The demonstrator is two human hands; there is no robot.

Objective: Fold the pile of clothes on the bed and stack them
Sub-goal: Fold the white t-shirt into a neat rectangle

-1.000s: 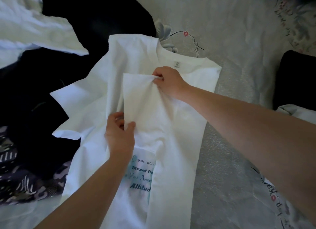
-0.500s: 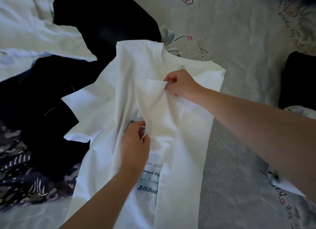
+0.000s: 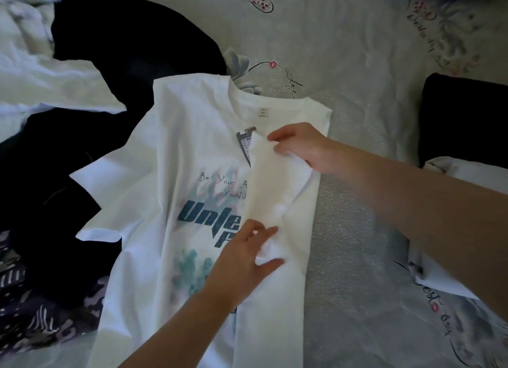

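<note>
A white T-shirt point(image 3: 176, 159) with a blue printed front lies face up on the bed, collar away from me. Its right side is folded inward, and the right sleeve point(image 3: 270, 186) is doubled back over that fold. My right hand point(image 3: 298, 145) pinches the sleeve's upper end near the collar, beside a dark hang tag point(image 3: 245, 141). My left hand point(image 3: 244, 255) holds the sleeve's lower end between thumb and fingers. The left sleeve point(image 3: 99, 175) still spreads out flat to the left.
Black clothes point(image 3: 132, 43) and white cloth point(image 3: 35, 73) are heaped at the left, with a patterned dark garment point(image 3: 30, 312) at the lower left. A black folded item point(image 3: 464, 117) and a white piece point(image 3: 472, 172) sit at the right. The grey flowered bedsheet point(image 3: 357, 51) lies beyond.
Both hands have carried the right sleeve back toward the right, uncovering the printed front and the hang tag. The left hand moved right and down along the sleeve.
</note>
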